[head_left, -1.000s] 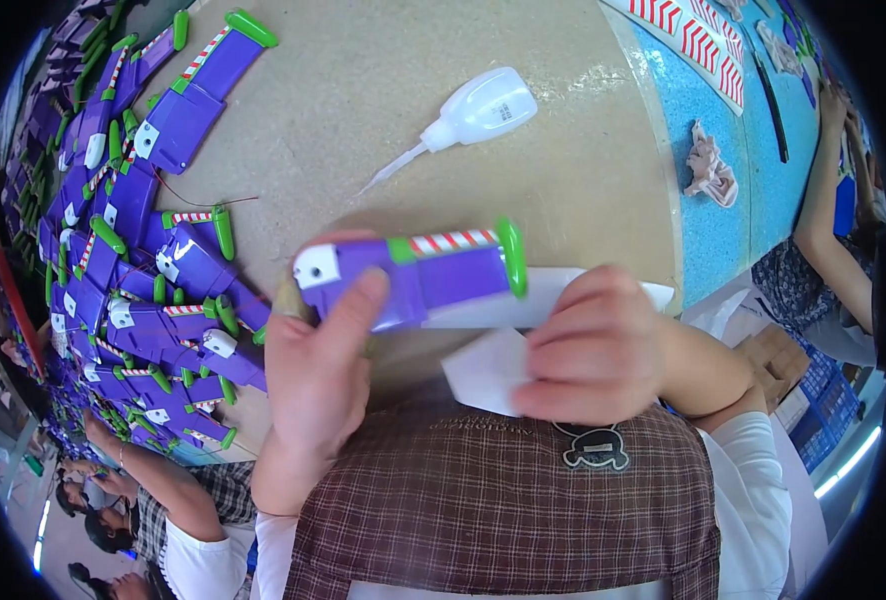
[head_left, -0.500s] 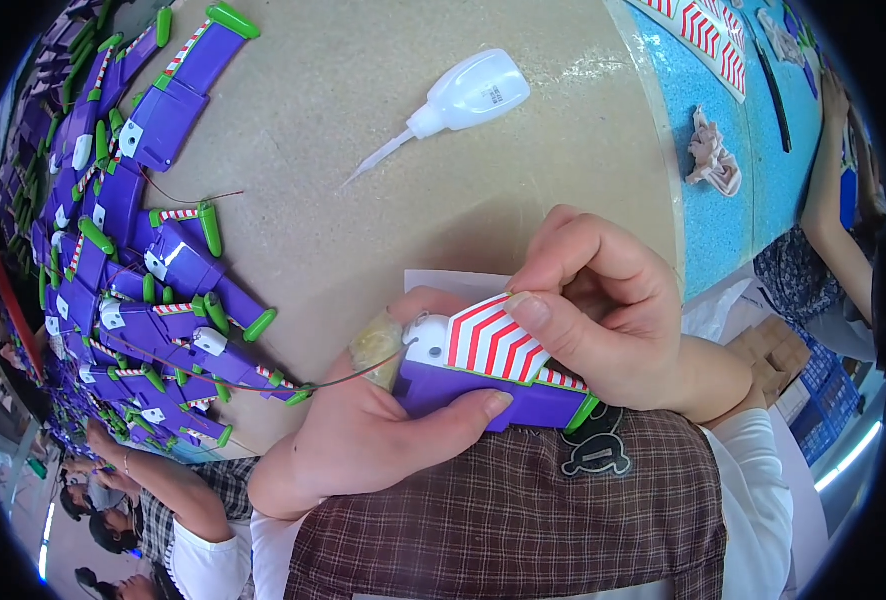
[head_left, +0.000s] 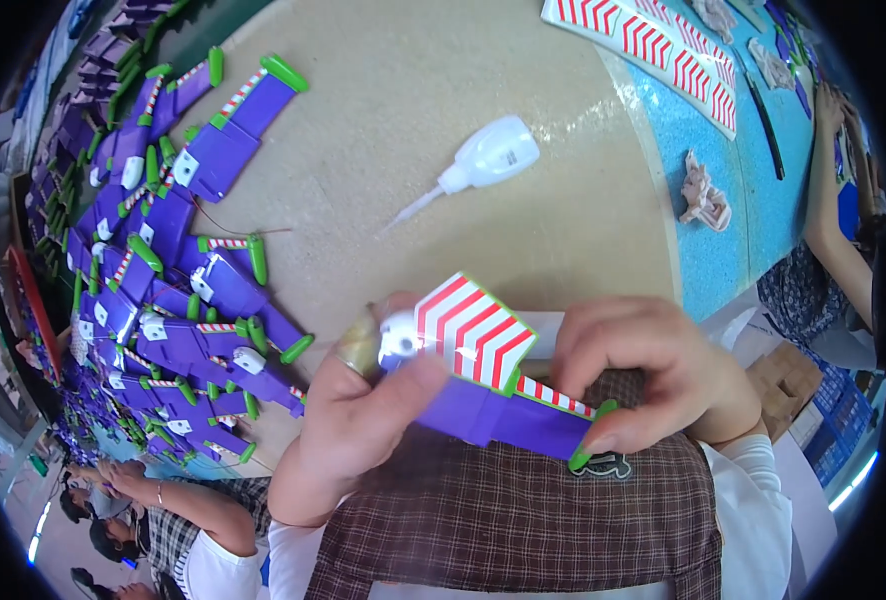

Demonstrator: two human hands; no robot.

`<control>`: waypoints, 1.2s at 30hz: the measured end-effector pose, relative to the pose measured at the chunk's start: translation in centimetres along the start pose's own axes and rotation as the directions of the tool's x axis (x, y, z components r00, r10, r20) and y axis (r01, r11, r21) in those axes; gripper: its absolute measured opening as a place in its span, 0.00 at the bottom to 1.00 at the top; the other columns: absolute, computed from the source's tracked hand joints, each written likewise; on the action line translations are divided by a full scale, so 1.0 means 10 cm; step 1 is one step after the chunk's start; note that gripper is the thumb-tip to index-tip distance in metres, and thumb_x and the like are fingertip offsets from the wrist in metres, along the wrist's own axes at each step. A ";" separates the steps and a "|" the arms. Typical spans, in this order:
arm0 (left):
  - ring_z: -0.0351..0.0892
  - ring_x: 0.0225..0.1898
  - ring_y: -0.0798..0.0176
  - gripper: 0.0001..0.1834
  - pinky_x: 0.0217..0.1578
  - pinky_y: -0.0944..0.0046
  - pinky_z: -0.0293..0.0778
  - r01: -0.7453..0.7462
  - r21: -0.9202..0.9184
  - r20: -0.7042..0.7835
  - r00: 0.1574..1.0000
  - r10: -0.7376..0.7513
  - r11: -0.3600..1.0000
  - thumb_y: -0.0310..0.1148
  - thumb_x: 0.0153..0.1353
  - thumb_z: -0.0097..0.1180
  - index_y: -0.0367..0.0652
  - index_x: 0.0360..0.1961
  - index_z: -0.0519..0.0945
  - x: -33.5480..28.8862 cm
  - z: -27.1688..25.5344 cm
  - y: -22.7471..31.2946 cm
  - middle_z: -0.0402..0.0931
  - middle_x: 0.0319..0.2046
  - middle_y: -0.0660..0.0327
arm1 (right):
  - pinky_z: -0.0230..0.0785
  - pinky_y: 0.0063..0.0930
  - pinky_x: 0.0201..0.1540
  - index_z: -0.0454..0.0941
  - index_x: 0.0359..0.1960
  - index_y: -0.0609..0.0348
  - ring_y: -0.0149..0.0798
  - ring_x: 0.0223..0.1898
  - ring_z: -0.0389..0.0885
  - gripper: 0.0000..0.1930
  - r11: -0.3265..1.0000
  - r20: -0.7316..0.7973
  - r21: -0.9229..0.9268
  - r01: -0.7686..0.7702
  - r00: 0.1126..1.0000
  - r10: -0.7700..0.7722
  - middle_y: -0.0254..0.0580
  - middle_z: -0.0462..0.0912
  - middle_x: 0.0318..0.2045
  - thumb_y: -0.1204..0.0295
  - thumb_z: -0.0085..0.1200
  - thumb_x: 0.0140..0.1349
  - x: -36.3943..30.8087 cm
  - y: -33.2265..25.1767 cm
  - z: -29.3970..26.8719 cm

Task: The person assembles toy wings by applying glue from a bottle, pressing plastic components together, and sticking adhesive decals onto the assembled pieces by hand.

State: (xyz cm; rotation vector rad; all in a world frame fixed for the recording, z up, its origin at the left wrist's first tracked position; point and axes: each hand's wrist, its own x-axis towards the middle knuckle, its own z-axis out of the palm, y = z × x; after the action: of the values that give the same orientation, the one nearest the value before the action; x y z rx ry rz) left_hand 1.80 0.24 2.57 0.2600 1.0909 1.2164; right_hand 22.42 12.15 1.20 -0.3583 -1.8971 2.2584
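My left hand [head_left: 348,430] is closed round the white-hinged end of a purple toy wing [head_left: 463,408], its thumb lying across the front. A yellowish translucent wrap [head_left: 359,345] covers one of its fingers. On the wing's upper panel lies a sticker with red and white chevrons [head_left: 478,335]; a red-and-white striped strip [head_left: 553,396] runs toward the green tip [head_left: 581,458]. My right hand [head_left: 653,370] pinches that green tip between thumb and fingers. The wing is held tilted above my lap, and part of its hinge end is hidden by my left hand.
Many similar purple wings [head_left: 225,285] are heaped at the left. A white squeeze bottle [head_left: 498,153] lies mid-table. Chevron sticker sheets [head_left: 653,45], crumpled paper [head_left: 705,195] and a black stick [head_left: 766,120] lie at the right. Other people's arms show at right [head_left: 825,200] and lower left [head_left: 188,505].
My right hand has let go of the chevron sticker's edge and moved down to the green tip. The wing has tilted, its green tip lower. The table scene has shifted in view.
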 end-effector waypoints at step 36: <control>0.66 0.55 0.54 0.22 0.56 0.53 0.59 -0.019 0.595 0.689 0.527 0.498 -0.804 0.49 0.52 0.48 0.60 0.49 0.76 4.64 -0.09 2.81 0.72 0.51 0.58 | 0.71 0.31 0.34 0.73 0.28 0.52 0.39 0.34 0.76 0.06 0.776 0.119 -0.583 0.241 0.970 -0.212 0.37 0.72 0.28 0.67 0.45 0.54 0.32 0.50 -0.10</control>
State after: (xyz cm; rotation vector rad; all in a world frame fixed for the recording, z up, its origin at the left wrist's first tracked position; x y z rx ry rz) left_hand -18.98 50.03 -3.45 2.7396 2.3225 0.2946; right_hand 19.83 13.14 -4.15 -0.1339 -2.4926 1.4826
